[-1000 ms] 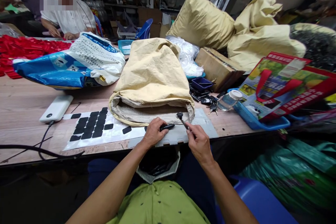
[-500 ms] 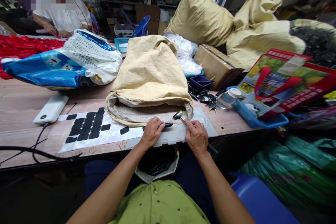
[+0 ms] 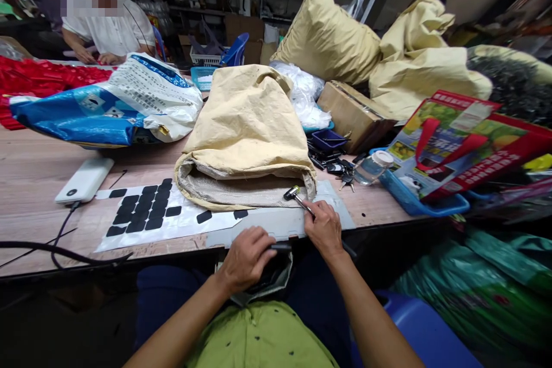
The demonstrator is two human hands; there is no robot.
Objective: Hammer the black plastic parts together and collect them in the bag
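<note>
My right hand [image 3: 324, 228] is closed around the handle of a small hammer [image 3: 291, 193]. The hammer's head rests in front of the mouth of a cream cloth sack [image 3: 248, 135], over a grey board [image 3: 259, 225] at the table edge. My left hand [image 3: 249, 254] is below that edge, its fingers pinching a slim black piece [image 3: 280, 247] whose exact kind I cannot make out. Under this hand, an open pale bag [image 3: 282, 283] sits in my lap. A white sheet [image 3: 181, 223] with rows of black rounded patches lies left of the board.
On the left are a white power bank [image 3: 85, 180] with a cable and a blue-white plastic sack [image 3: 107, 106]. Keys [image 3: 346, 178], a clear jar [image 3: 373, 167] and a blue tray [image 3: 416, 207] line the right side. A co-worker [image 3: 106, 29] sits at the far left.
My left hand has moved down and toward me, from the board to over the lap bag, with the black piece still in its fingers. The right hand keeps the hammer nearly in place.
</note>
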